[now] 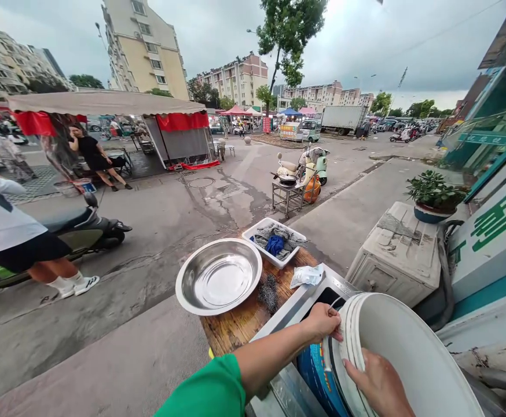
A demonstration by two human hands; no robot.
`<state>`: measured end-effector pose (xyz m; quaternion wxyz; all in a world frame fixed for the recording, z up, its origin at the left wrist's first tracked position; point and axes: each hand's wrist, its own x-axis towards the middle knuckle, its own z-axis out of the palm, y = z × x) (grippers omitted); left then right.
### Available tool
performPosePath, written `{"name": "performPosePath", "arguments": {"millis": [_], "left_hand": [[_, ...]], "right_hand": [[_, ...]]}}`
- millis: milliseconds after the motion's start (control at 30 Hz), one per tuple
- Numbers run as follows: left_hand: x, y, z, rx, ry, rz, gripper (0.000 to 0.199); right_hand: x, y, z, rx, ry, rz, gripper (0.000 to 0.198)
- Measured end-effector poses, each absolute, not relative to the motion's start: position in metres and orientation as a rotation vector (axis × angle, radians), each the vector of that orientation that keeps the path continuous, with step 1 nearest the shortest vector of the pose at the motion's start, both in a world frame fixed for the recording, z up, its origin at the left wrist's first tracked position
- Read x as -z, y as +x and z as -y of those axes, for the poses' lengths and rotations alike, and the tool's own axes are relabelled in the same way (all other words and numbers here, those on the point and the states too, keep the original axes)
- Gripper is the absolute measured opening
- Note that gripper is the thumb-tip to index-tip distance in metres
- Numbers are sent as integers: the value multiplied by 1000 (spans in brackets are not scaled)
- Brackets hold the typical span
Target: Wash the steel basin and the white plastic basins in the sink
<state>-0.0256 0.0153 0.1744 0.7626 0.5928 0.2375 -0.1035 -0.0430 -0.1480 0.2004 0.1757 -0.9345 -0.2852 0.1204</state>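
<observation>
A large white bucket [409, 353] with a blue label lies tilted on its side over a steel sink [299, 304], its open mouth facing right. My left hand [323, 322], on a green-sleeved arm, pinches the bucket's thin wire handle at the rim. At the bottom of the view, my right hand [378, 387] grips the bucket's near rim. Beyond the sink, a wooden tabletop [235, 325] carries a wide steel basin [218, 277], a white tray [259, 227] of grey and blue rags, a clump of steel wool [269, 293] and a plastic packet [307, 275].
An air-conditioner unit [398, 253] with a potted plant [431, 196] stands right of the table. A metal stand with a pan [288, 188] and a parked scooter [318, 162] lie ahead. At left, a person rides a scooter [83, 229] along the wet road.
</observation>
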Motion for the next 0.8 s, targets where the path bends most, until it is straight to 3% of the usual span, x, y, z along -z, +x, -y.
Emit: {"name": "performPosePath", "arguments": {"millis": [200,367,533,600,800], "left_hand": [[-210,-11,-6,266,1393,-545,19],[-208,-15,4,266,1442,-557,19],[-187,-30,8,253,1413,-565,22],[-187,-34,9,254,1433,-565,23],[-228,-34,8,205,1384,-518,16]], "right_hand": [[-229,-39,154,-304,-2716,629,36],[-238,-44,152,-397,-2822,503,31],[-219,-48,152,-564,-2571,402,42],[-216,-48,156,-583,-2439,456,37],[-253,-41,170,-468,-2326,531,33]]}}
